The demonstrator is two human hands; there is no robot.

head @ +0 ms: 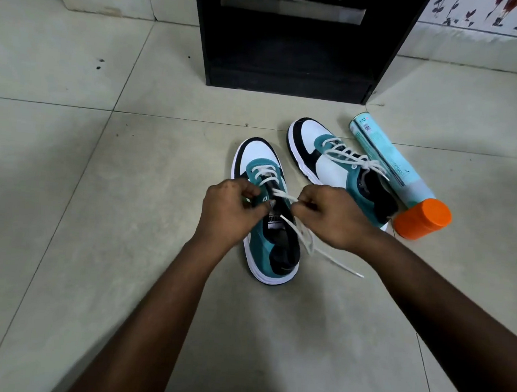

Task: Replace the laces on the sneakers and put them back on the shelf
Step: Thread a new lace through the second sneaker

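Two teal, white and black sneakers stand on the tiled floor, toes pointing away from me. The near sneaker (264, 227) is partly laced with a white lace (303, 239). My left hand (231, 209) pinches the teal eyelet flap on the shoe's left side. My right hand (333, 217) pinches the lace just above the tongue. One loose lace end trails to the right over the floor. The far sneaker (331, 161) is fully laced with its white lace tied in a knot. A black shelf unit (294, 44) stands behind them, its lower compartment dark.
A pale teal spray can (386, 162) with an orange cap (422, 219) lies on the floor just right of the far sneaker, touching it. White skirting and a floral wall run behind the shelf. Grey floor tiles spread to the left and toward me.
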